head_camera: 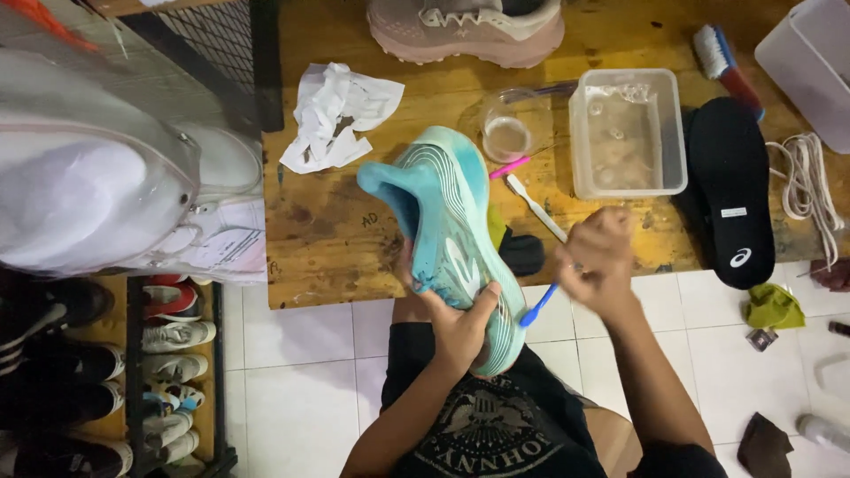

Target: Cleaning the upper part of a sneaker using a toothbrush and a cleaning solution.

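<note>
My left hand (456, 323) grips a teal and turquoise sneaker (452, 235) from below, holding it tilted over the edge of the wooden table (336, 230), tongue pointing away from me. My right hand (600, 259) is closed around a small blue-handled brush (537, 305), its blue end touching the sneaker's side near the heel. A white toothbrush (534, 205) and a pink one (508, 167) lie on the table just beyond the shoe.
A clear tub of water (629, 133), a small plastic cup (509, 128), crumpled paper (336, 111), a black insole (733, 190), white laces (807, 190), a scrub brush (726, 66) and a pink sneaker (469, 31) sit on the table. A shoe rack (133, 381) stands left.
</note>
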